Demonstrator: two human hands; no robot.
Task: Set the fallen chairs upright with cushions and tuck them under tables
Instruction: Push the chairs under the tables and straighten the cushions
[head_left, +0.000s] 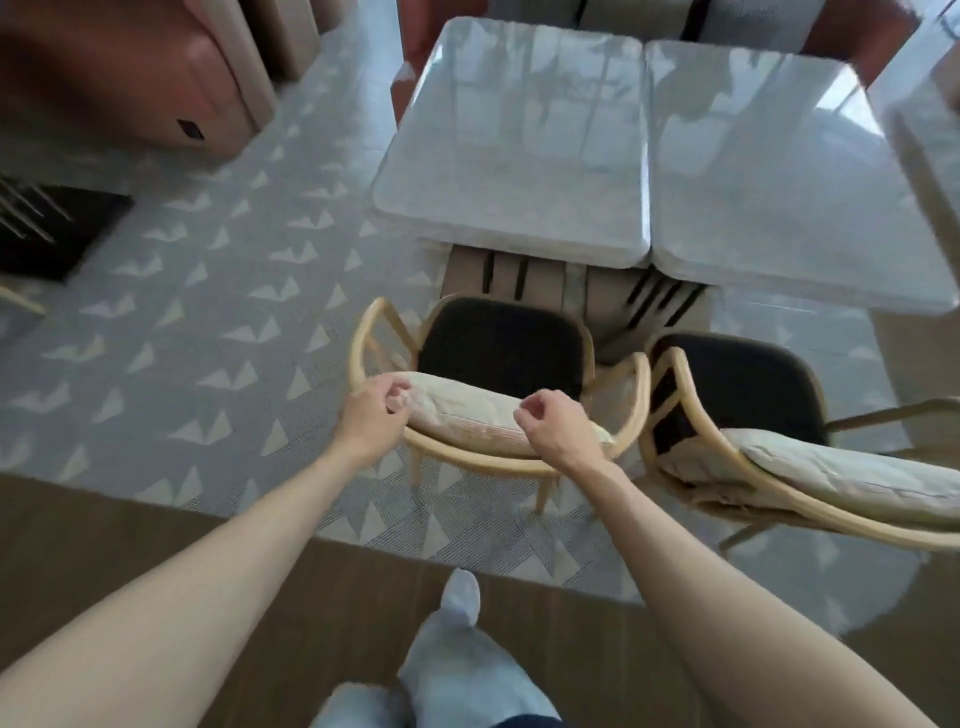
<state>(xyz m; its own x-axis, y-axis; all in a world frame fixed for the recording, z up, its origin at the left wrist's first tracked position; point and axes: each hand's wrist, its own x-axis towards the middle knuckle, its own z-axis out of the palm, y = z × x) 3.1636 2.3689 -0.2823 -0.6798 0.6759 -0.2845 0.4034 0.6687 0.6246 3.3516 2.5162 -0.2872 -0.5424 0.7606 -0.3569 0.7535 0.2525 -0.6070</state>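
Here, both hands hover at the curved back rail of the near chair (498, 410), which stands upright facing the table (511, 156). The left hand (371, 413) sits at the rail's left end, fingers loosely curled beside the cream cushion (462, 410); whether they pinch its edge cannot be told. The right hand (558, 423) is over the cushion's right part, fingers curled in, with nothing visibly held. The cushion rests against the chair's back rail, behind the dark seat pad (501, 348). The seat's front edge lies near the table edge, not yet under it.

Judged step: push the chair in. Take the rail with both hands, evenly either side of the cushion, and press straight toward the table so the legs slide on the carpet (197, 322) without twisting. Keep the cushion seated.

The second chair (737, 415), right of the near chair, leans tilted with its own cushion (841, 475) draped on the rail; it appears to need attention next.
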